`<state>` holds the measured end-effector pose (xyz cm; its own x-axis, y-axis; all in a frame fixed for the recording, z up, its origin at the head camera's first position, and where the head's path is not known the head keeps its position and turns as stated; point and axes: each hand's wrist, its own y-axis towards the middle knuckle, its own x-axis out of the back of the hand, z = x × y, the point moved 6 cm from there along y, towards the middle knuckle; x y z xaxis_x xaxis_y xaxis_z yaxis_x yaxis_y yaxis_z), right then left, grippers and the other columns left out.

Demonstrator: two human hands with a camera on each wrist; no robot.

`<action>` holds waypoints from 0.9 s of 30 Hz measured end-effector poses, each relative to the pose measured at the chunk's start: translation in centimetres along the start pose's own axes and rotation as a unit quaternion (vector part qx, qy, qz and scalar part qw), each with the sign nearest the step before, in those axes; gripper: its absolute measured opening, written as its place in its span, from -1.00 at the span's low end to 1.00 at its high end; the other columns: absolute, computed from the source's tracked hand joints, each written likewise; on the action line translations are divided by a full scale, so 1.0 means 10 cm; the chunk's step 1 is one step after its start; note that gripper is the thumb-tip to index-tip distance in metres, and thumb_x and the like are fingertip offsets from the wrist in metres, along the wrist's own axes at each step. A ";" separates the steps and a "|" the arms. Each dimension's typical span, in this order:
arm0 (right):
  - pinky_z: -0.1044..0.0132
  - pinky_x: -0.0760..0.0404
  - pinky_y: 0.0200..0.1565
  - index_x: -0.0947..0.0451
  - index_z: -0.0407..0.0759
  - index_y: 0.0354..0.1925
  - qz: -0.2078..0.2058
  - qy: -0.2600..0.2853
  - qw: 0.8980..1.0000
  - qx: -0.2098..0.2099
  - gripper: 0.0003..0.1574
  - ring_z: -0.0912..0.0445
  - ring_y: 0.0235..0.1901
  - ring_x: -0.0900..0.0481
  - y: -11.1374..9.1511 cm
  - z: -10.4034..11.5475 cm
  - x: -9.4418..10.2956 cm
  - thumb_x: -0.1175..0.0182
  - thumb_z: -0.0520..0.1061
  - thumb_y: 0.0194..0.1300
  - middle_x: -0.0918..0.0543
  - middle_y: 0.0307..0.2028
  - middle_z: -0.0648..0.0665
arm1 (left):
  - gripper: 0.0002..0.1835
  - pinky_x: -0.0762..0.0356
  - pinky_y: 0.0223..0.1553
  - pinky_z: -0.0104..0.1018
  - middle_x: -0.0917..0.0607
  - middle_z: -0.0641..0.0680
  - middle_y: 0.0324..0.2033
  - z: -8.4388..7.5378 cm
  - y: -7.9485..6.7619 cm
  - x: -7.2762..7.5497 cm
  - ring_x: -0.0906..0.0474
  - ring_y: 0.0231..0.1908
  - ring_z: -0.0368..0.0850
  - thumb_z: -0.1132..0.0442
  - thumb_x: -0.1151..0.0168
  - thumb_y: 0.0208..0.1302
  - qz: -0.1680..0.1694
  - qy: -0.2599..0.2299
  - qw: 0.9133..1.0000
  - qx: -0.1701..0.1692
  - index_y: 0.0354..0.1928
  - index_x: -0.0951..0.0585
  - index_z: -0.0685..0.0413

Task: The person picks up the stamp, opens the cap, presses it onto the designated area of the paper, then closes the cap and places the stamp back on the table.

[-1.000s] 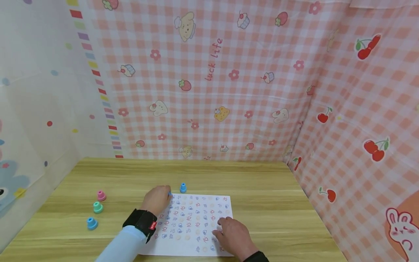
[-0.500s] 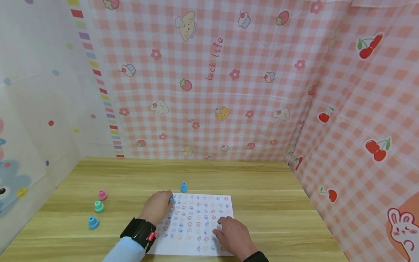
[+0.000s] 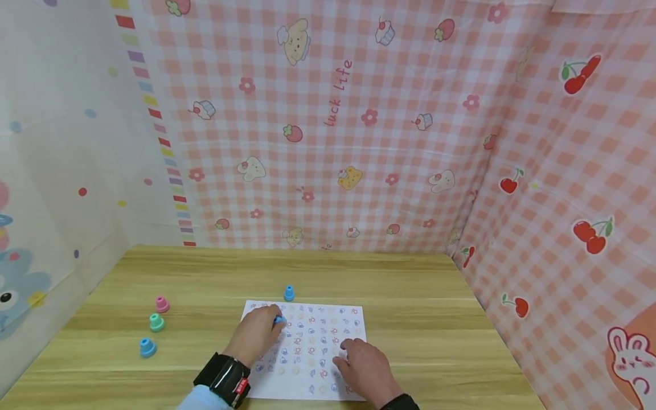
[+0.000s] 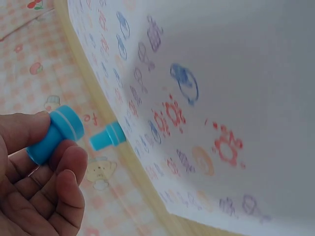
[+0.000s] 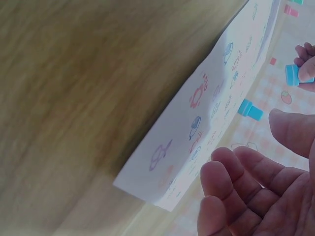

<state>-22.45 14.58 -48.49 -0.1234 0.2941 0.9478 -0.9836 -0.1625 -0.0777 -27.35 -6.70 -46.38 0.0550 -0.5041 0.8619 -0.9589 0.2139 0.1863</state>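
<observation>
My left hand (image 3: 254, 336) pinches a small blue stamp (image 4: 67, 123) between thumb and fingers, over the left part of a white sheet of paper (image 3: 302, 393). In the left wrist view the stamp is clear of the paper, its wide end angled up toward the sheet. Rows of small printed pictures in red, blue, purple and pale orange cover much of the sheet. My right hand (image 3: 366, 367) lies at the sheet's right edge, its fingers loosely bent and holding nothing.
A second blue stamp (image 3: 289, 293) stands just beyond the sheet's far edge. To the left on the wooden table (image 3: 420, 319) are a pink stamp (image 3: 162, 304), a green stamp (image 3: 156, 323) and another blue stamp (image 3: 147, 348). Patterned cloth (image 3: 328, 142) hangs behind.
My left hand, with the blue stamp, has come nearer and shifted right over the sheet, uncovering its far left corner. My right hand stays in place.
</observation>
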 end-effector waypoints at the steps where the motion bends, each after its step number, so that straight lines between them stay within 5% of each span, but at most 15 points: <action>1: 0.05 -0.59 -0.11 -0.64 -0.20 -0.06 -0.001 0.000 1.000 0.001 -0.60 0.09 -0.29 -0.57 0.00 0.00 0.00 -0.30 0.06 0.31 -0.65 -0.27 -0.07 | -0.88 -0.53 -0.32 -0.23 -0.64 -0.04 -0.43 -0.01 -0.01 -0.01 -0.50 -0.43 -0.22 0.27 -0.39 0.23 0.001 -0.005 1.000 0.000 -0.27 -0.63 0.11; 9: 0.16 -0.48 -0.31 -0.63 -0.21 -0.05 0.003 0.062 0.998 -0.004 -0.64 0.13 -0.45 -0.41 0.01 0.02 -0.01 -0.28 0.01 0.34 -0.54 -0.45 0.03 | -0.84 -0.61 -0.22 -0.15 -0.72 0.05 -0.31 -0.09 -0.08 -0.09 -0.65 -0.30 -0.11 0.28 -0.40 0.21 0.017 -0.040 0.999 -0.006 -0.20 -0.63 0.12; 15: 0.15 -0.47 -0.29 -0.62 -0.21 -0.03 0.016 0.094 0.995 -0.020 -0.63 0.11 -0.43 -0.43 0.03 0.03 -0.03 -0.27 0.02 0.35 -0.55 -0.43 0.03 | -0.85 -0.54 -0.33 -0.29 -0.69 -0.02 -0.36 -0.18 -0.12 -0.17 -0.55 -0.39 -0.25 0.26 -0.40 0.22 0.035 -0.053 0.998 -0.017 -0.23 -0.61 0.07; 22: 0.18 -0.47 -0.34 -0.62 -0.21 0.00 0.003 0.134 0.991 -0.014 -0.60 0.12 -0.43 -0.44 0.04 0.03 -0.04 -0.21 0.05 0.40 -0.58 -0.40 0.02 | -0.85 -0.50 -0.36 -0.31 -0.67 -0.04 -0.37 -0.32 -0.16 -0.22 -0.50 -0.41 -0.26 0.26 -0.38 0.24 0.052 -0.093 0.993 -0.057 -0.23 -0.58 0.07; 27: 0.14 -0.48 -0.31 -0.61 -0.19 0.01 -0.008 0.202 0.979 -0.033 -0.63 0.10 -0.39 -0.46 0.05 0.02 -0.05 -0.13 0.04 0.47 -0.58 -0.37 0.01 | -0.86 -0.41 -0.41 -0.37 -0.63 -0.11 -0.41 -0.41 -0.20 -0.25 -0.42 -0.47 -0.30 0.26 -0.36 0.26 0.058 -0.125 0.987 -0.089 -0.24 -0.57 0.05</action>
<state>-22.85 14.11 -48.96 -0.1364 0.6460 0.7511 -0.9906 -0.0971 -0.0963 -24.42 -2.44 -46.96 -0.1430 -0.6535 0.7433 -0.8897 0.4139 0.1927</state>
